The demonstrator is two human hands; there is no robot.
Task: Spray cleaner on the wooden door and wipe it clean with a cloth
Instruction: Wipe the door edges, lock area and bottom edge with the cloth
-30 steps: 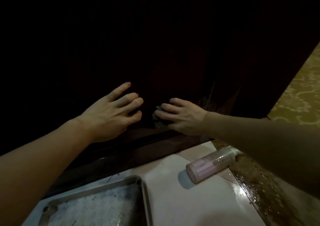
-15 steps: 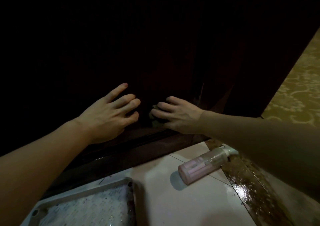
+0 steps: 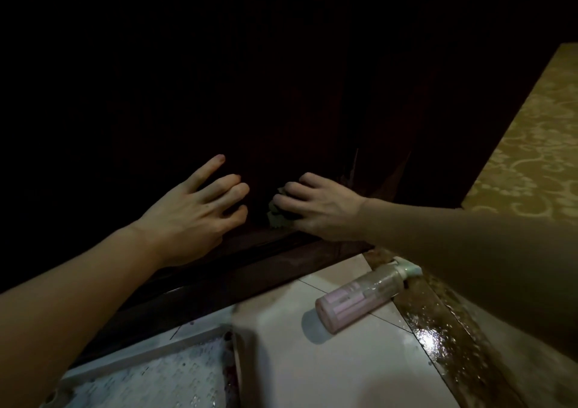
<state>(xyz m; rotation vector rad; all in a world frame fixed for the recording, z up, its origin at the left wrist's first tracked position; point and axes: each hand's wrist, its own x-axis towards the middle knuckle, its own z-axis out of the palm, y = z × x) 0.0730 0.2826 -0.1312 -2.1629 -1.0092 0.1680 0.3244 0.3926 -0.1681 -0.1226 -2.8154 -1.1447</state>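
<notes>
Low on door (image 3: 281, 95), right hand (image 3: 325, 207) grips cloth (image 3: 276, 215).

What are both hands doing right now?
Left hand: open, fingers spread, resting flat on the door, holding nothing.
Right hand: fingers curled over the cloth, pressing it against the bottom of the door.

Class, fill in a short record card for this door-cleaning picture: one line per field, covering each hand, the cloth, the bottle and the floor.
Left hand: fingers spread, resting against the dark wooden door, holding nothing
Right hand: presses a crumpled cloth to the door's lower part
Bottle: pink, lying on its side on the pale tiled floor, untouched
Tray: grey, on the floor at lower left
Lighting: dim; door detail hard to see
</notes>
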